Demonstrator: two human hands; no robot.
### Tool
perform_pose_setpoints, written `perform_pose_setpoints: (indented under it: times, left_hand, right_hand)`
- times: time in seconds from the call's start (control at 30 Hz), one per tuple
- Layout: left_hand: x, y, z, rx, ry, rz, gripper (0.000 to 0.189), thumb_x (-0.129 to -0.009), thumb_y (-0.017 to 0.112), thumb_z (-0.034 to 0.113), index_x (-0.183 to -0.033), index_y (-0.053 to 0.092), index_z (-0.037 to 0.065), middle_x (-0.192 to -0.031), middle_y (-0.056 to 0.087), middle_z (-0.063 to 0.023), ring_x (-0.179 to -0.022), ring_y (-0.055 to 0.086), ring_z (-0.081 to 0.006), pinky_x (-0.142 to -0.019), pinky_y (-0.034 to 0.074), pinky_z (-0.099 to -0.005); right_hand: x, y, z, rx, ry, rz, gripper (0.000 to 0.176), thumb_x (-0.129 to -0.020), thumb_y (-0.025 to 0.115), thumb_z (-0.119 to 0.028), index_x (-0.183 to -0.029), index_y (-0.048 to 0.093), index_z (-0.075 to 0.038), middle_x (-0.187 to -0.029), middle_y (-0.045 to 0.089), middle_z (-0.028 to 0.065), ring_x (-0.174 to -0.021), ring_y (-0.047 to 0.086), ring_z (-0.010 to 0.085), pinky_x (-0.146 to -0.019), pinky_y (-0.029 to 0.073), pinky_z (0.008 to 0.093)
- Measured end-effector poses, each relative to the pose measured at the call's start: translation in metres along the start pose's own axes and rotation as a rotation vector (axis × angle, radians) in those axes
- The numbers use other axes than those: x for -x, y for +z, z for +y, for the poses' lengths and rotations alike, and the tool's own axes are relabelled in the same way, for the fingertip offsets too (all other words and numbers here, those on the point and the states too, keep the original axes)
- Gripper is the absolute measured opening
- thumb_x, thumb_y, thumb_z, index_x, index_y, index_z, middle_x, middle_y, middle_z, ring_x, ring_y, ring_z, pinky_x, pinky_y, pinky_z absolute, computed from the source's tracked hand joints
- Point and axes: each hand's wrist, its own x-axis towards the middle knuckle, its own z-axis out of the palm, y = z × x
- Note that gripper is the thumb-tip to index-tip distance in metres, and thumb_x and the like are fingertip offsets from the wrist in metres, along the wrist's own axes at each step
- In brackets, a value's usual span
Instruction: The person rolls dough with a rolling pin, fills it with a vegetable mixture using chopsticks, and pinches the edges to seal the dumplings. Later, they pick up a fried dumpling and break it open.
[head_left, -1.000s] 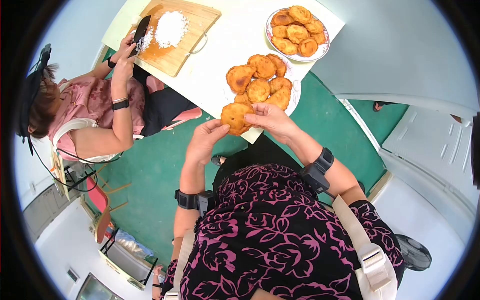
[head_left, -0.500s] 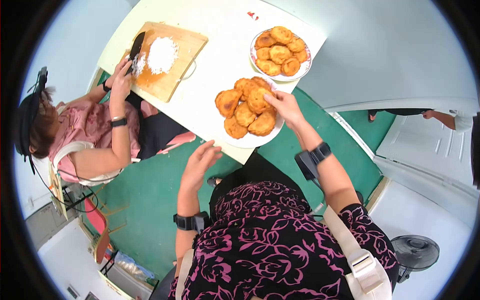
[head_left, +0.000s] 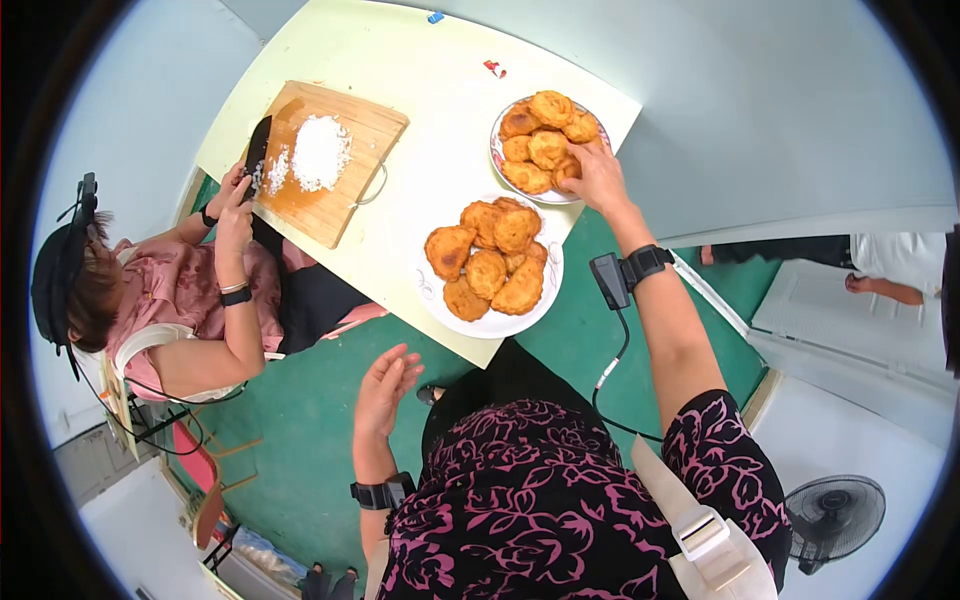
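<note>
My right hand [head_left: 600, 180] reaches over the farther patterned plate [head_left: 495, 158]. Its thumb and fingers are closed around the edge of a golden fried patty [head_left: 566, 173] at the plate's right side, and they partly hide it. Other browned patties [head_left: 549, 149] are heaped on that plate. Nearer to me, a white plate [head_left: 545, 290] holds several more fried patties [head_left: 486, 274], with no hand on it. My left hand [head_left: 388, 388] hangs in the air off the table's near edge, fingers loosely bent and apart, holding nothing.
Across the table [head_left: 430, 120], a co-worker in pink holds a black-bladed knife [head_left: 258, 155] at a wooden cutting board [head_left: 350, 205] with chopped white bits [head_left: 322, 153]. A red scrap [head_left: 495, 69] lies near the far edge. A fan [head_left: 835, 515] stands behind right.
My right hand has moved from the patties on the nearer plate to the farther plate. My left hand is slightly lower in view. The co-worker still holds the knife at the board.
</note>
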Motion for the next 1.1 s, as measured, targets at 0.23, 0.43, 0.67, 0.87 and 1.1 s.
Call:
perform_pose_setpoints:
  times: [0.23, 0.43, 0.67, 0.87, 1.1]
  left_hand:
    - [0.004, -0.014, -0.004, 0.021, -0.021, 0.059, 0.031, -0.088, 0.049, 0.018, -0.115, 0.045, 0.004, -0.103, 0.056, -0.0088, -0.091, 0.056, -0.0177, -0.079, 0.045, -0.0275]
    - [0.010, -0.021, -0.004, 0.050, -0.022, 0.042, 0.030, -0.087, 0.050, 0.018, -0.114, 0.047, 0.004, -0.102, 0.057, -0.0077, -0.091, 0.057, -0.0160, -0.080, 0.044, -0.0262]
    - [0.038, -0.047, -0.003, 0.047, 0.126, -0.042, 0.035, -0.087, 0.051, 0.020, -0.116, 0.046, 0.002, -0.104, 0.056, -0.0098, -0.093, 0.056, -0.0195, -0.081, 0.045, -0.0302]
    - [0.097, -0.102, -0.004, 0.044, 0.240, -0.115, 0.039, -0.087, 0.050, 0.020, -0.118, 0.045, -0.001, -0.110, 0.054, -0.0105, -0.097, 0.054, -0.0181, -0.084, 0.043, -0.0313]
    - [0.199, -0.224, -0.056, 0.159, 0.497, 0.115, 0.029, -0.079, 0.062, 0.014, -0.103, 0.058, -0.001, -0.093, 0.060, -0.0034, -0.083, 0.054, -0.0086, -0.077, 0.043, -0.0241]
  right_hand:
    - [0.004, -0.025, 0.004, -0.041, 0.049, -0.232, 0.029, -0.062, 0.070, -0.017, -0.087, 0.063, -0.006, -0.087, 0.058, 0.0088, -0.088, 0.054, 0.0260, -0.073, 0.043, 0.0341]
    - [0.035, -0.025, 0.006, -0.673, 0.474, 0.060, 0.020, -0.075, 0.064, -0.017, -0.086, 0.063, 0.000, -0.086, 0.063, 0.0100, -0.075, 0.059, 0.0196, -0.068, 0.045, 0.0284]
    - [0.128, -0.045, -0.149, -1.924, 0.802, -0.366, 0.044, -0.085, 0.053, -0.026, -0.119, 0.041, -0.001, -0.120, 0.047, 0.0085, -0.107, 0.050, 0.0200, -0.091, 0.042, 0.0353]
    - [0.211, -0.003, -0.329, -2.079, 0.699, -0.831, 0.035, -0.087, 0.051, -0.021, -0.113, 0.047, 0.000, -0.109, 0.055, 0.0073, -0.101, 0.053, 0.0156, -0.086, 0.045, 0.0296]
    - [0.290, 0.010, -0.507, -1.657, 0.460, -0.990, 0.024, -0.083, 0.058, -0.021, -0.097, 0.057, -0.002, -0.090, 0.059, 0.0023, -0.078, 0.055, 0.0079, -0.072, 0.043, 0.0223]
